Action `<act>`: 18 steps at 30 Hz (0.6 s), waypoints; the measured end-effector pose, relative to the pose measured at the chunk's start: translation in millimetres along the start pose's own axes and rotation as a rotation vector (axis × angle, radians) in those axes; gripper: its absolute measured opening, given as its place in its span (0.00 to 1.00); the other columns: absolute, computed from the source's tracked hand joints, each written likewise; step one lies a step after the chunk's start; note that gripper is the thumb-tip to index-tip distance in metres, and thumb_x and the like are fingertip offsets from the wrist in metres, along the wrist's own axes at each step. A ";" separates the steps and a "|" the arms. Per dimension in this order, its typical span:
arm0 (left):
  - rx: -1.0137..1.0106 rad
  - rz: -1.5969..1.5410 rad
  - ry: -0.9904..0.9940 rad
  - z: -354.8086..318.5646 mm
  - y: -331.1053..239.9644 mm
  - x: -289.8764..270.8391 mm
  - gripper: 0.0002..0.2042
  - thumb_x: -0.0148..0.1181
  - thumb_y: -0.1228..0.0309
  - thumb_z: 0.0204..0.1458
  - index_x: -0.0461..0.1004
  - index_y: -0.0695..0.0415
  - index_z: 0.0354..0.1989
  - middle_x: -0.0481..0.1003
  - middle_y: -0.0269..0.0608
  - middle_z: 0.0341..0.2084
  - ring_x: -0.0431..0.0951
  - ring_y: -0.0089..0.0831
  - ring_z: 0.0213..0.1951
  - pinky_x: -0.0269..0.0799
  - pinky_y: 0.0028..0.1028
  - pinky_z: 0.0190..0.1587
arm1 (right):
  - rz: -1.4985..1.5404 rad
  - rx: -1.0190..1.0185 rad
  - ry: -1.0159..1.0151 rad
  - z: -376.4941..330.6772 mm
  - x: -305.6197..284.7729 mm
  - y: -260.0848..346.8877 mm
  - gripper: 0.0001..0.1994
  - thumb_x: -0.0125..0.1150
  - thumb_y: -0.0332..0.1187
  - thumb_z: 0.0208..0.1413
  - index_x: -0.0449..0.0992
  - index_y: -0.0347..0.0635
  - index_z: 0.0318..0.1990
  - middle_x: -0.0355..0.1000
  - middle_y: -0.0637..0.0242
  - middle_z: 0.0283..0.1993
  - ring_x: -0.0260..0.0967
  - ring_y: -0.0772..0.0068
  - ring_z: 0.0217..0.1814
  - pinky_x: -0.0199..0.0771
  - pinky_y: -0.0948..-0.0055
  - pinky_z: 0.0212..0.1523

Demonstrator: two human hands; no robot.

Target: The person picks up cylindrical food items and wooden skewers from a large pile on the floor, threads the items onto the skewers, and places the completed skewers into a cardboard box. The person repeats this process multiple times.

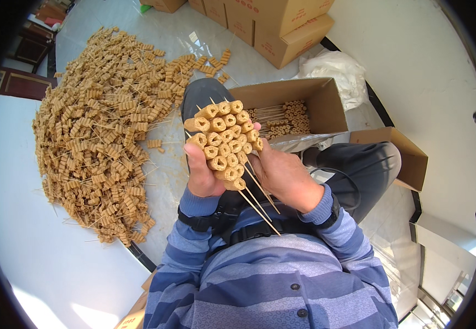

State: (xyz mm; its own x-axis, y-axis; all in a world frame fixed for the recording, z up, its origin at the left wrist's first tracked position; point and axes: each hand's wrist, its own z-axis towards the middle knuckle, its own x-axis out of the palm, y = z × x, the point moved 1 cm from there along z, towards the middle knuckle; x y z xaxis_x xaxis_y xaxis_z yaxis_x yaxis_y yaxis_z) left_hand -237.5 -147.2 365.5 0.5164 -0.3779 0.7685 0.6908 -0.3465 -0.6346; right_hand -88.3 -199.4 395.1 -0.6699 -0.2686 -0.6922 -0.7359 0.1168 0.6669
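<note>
L hand [202, 171] grasps the near-left side of a bundle of tan skewered snack rolls [226, 137], thumb along its edge; R hand [283, 174] grips the same bundle from the right, some fingers hidden behind it. So the bundle is held btwn both hands, hollow roll ends facing up. A few bare wooden sticks [260, 205] slant out btwn the hands toward the striped shirt [249, 274] — other short tips poke out on the far side.

Well left of L hand: a big heap of loose skewered rolls [95, 137] on the tiled floor [166, 189]. Just beyond R hand, an open cardboard carton [327, 107] w/ more skewers [294, 119] inside, roll ends to the right. Past that carton — white plastic bag [336, 74], plus stacked cartons [282, 35] farther off from both hands. A smaller open box [405, 159] sits well right of R hand, past the bent R knee [378, 164].
</note>
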 end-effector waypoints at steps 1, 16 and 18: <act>0.004 0.006 -0.008 0.6 0.0 -1.1 0.54 0.46 0.26 0.48 0.52 0.65 0.69 0.66 0.55 0.61 0.69 0.47 0.62 0.65 0.43 0.65 | 0.023 -0.056 0.017 -2.0 -8.1 -1.2 0.15 0.50 0.38 0.64 0.63 0.35 0.51 0.74 0.43 0.33 0.73 0.37 0.37 0.71 0.46 0.37; -0.023 0.080 -0.053 3.9 -7.7 55.5 0.48 0.49 0.31 0.52 0.44 0.50 0.74 0.52 0.41 0.71 0.54 0.39 0.71 0.53 0.40 0.71 | -0.034 -0.679 -0.233 9.8 -58.8 50.4 0.57 0.80 0.53 0.32 0.53 0.38 0.70 0.54 0.49 0.71 0.50 0.42 0.73 0.51 0.49 0.70; -0.069 0.145 -0.052 3.9 -10.8 54.0 0.49 0.51 0.31 0.51 0.44 0.51 0.74 0.52 0.41 0.71 0.54 0.39 0.71 0.53 0.40 0.71 | -0.023 -0.679 -0.239 12.0 -57.9 48.4 0.58 0.80 0.53 0.31 0.54 0.38 0.69 0.54 0.49 0.70 0.50 0.42 0.73 0.52 0.49 0.69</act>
State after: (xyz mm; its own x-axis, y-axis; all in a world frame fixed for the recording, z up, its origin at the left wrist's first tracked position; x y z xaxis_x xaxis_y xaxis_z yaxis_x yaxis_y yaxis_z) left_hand -215.1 -160.4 414.2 0.6352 -0.3835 0.6704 0.5715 -0.3505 -0.7420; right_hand -86.3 -166.7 464.1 -0.7151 -0.0383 -0.6979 -0.5788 -0.5273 0.6220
